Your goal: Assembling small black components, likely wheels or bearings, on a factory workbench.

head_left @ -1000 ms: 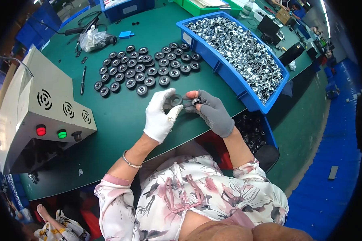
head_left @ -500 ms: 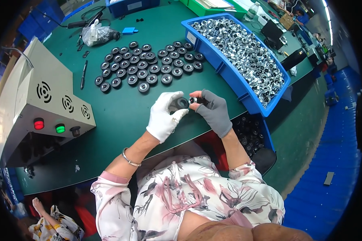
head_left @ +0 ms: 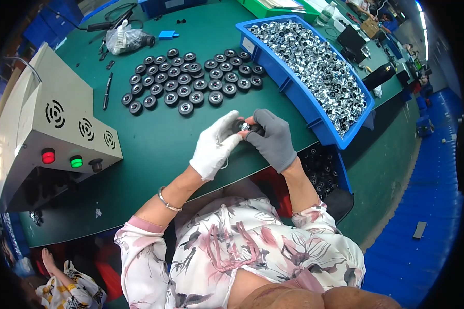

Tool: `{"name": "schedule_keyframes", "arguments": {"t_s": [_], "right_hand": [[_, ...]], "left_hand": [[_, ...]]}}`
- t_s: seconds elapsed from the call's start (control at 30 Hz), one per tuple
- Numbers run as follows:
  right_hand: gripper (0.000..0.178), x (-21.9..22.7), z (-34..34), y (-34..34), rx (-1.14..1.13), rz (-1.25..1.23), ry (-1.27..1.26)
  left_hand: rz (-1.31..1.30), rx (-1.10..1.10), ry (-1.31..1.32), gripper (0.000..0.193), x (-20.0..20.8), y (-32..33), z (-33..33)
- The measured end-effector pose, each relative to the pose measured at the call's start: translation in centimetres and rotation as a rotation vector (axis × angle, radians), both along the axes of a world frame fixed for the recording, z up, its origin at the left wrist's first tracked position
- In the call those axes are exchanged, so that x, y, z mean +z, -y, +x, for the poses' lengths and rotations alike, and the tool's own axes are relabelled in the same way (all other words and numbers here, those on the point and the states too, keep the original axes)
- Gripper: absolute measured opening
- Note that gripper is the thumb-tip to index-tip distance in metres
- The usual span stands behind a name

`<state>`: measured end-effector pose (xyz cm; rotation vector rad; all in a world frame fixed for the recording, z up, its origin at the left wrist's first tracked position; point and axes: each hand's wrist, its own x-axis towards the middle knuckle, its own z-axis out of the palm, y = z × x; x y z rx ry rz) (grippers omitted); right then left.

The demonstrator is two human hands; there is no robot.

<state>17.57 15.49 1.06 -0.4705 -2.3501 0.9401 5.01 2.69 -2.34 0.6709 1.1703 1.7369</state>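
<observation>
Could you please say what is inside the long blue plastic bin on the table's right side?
The long blue plastic bin holds a heap of small, shiny silver parts. Only the upper layer shows; whatever lies beneath, including the bin's floor, is covered.

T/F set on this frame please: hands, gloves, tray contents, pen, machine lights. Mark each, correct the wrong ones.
1. The left hand holds a dark wheel. True.
2. The right hand has a white glove. False: its glove is gray.
3. The blue tray is filled with wheels. False: it holds shiny metal parts.
4. A pen lies between the beige machine and the laid-out wheels. True.
5. The machine's green light is left of its red light. False: it is to the right.
</observation>
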Motion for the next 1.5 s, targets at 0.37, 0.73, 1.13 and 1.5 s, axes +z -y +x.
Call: {"name": "schedule_keyframes", "arguments": {"t_s": [0.37, 0.73, 1.13, 1.5], "right_hand": [[0.026, 1.4, -0.7, 1.3, 0.086, 0.172, -0.065], [0.025, 1.3, -0.8, 2.2, 0.006, 0.451, 0.09], [0.021, 1.3, -0.9, 2.1, -0.044, 0.308, -0.115], [0.03, 1.4, -1.1, 2.3, 0.058, -0.147, -0.144]], "left_hand": [[-0.063, 0.146, 0.163, 0.038, 0.1, 0.4, -0.2], [-0.066, 0.167, -0.046, 0.029, 1.6, 0.5, -0.1], [-0.019, 0.071, 0.163, 0.031, 1.1, 0.3, -0.3], [0.029, -0.014, 0.262, 0.025, 1.7, 0.9, -1.9]]}}
